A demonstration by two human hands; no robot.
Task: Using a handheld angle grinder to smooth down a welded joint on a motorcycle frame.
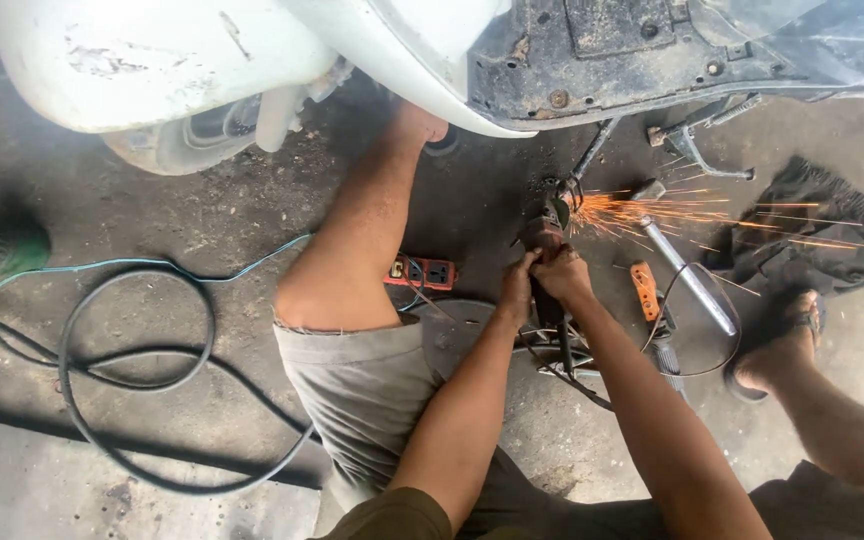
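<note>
Both hands grip a dark angle grinder (545, 240) low over the concrete floor. My left hand (516, 289) holds its body from the left. My right hand (563, 274) clasps it from the right. The grinder's disc touches a thin metal rod (592, 150) that hangs down from a white scooter's dark underside (592, 50). Orange sparks (672, 212) fly off to the right. The grinder's black cord (577, 385) trails back between my forearms.
A red power strip (422, 272) lies by my left knee. A black hose (137, 385) and a teal wire (102, 266) loop across the floor at left. To the right lie a metal pipe (690, 278), an orange-handled tool (644, 289) and a dark rag (802, 235). My sandalled foot (782, 345) rests there.
</note>
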